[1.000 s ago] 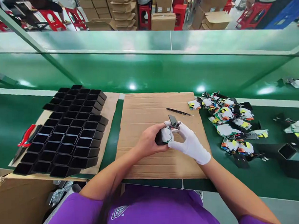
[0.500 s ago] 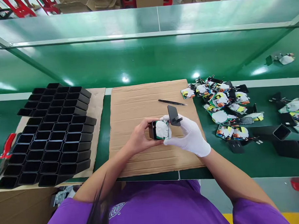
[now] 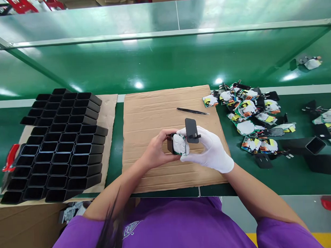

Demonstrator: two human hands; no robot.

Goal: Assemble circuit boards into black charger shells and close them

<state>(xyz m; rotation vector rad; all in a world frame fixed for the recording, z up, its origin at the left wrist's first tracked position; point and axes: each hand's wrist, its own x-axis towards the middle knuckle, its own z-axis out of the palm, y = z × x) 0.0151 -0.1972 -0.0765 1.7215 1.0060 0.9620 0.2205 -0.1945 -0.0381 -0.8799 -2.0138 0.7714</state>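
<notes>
Over the brown cardboard (image 3: 149, 113), the left hand (image 3: 157, 150) has its fingers closed around a black box (image 3: 169, 143). The gloved right hand (image 3: 211, 151) pinches a white-topped green board (image 3: 180, 143), partly inside the box.

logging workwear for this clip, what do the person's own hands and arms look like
The right hand wears a plain white glove that ends at the wrist; the left hand is ungloved. Both forearms are bare, below the purple sleeves of a top with a pale logo on its front.
</notes>
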